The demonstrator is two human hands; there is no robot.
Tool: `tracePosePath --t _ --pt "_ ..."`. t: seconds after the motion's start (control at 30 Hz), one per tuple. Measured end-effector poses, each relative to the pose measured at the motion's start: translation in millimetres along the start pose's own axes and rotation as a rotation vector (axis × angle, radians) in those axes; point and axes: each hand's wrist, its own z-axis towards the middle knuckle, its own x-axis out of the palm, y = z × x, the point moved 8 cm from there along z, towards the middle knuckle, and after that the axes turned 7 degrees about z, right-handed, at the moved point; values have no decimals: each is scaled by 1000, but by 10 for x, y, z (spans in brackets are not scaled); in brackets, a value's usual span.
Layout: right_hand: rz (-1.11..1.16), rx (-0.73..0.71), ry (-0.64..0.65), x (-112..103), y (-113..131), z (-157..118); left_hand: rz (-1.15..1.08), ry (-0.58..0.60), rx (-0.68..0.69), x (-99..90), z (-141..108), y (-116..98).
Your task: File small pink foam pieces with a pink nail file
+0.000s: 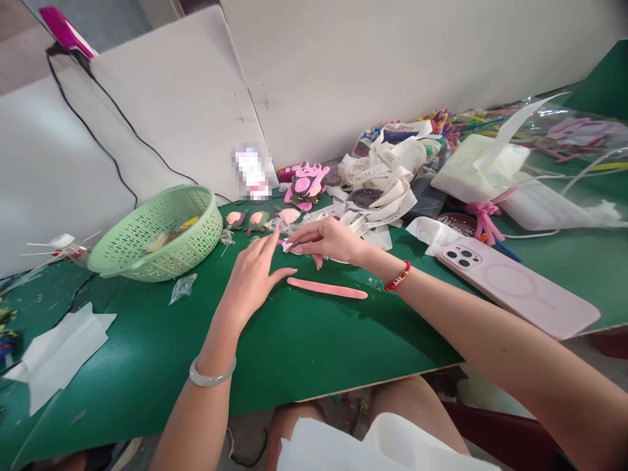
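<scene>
A pink clay-like strip (328, 288) with rounded ends lies on the green table, just below both hands. My left hand (251, 273) rests at the strip's left end, fingers stretched out and thumb spread, and I see nothing held in it. Close to its fingertips, my right hand (330, 239) has its fingers drawn together by a small white and purple piece (285, 244), too small to name. Whether that piece is gripped or lies on the table is partly hidden by the fingers. Behind the hands sit several small dark lumps with pink tops (256, 220).
A green perforated basket (161, 261) stands at left, with a plastic scrap (183, 288) before it. White strips (385, 167) are heaped at the back beside a pink figure (308, 185). A pink phone (520, 281) lies at right. White paper (66, 356) lies front left.
</scene>
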Motion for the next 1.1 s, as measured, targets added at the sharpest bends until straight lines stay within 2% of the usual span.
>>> tracePosePath --t 0.07,0.17,0.43,0.57,0.7,0.9,1.1 --pt "-15 -21 40 48 6 -10 -24 3 56 10 7 -88" --pt "-41 -18 44 59 5 -22 -56 -21 47 -6 12 -116" --pt "-58 -19 30 82 24 -17 -328 -191 45 -127 20 -168" --pt "-80 -27 56 165 50 -34 -352 -330 67 -201 -8 -174" --pt "-111 -37 57 202 87 -55 -343 -403 126 -248 -31 -187" --pt "-41 -34 38 169 86 -37 -354 -436 137 -289 -42 -182" --pt "24 -74 -59 8 99 -7 -534 -350 -62 -231 0 3"
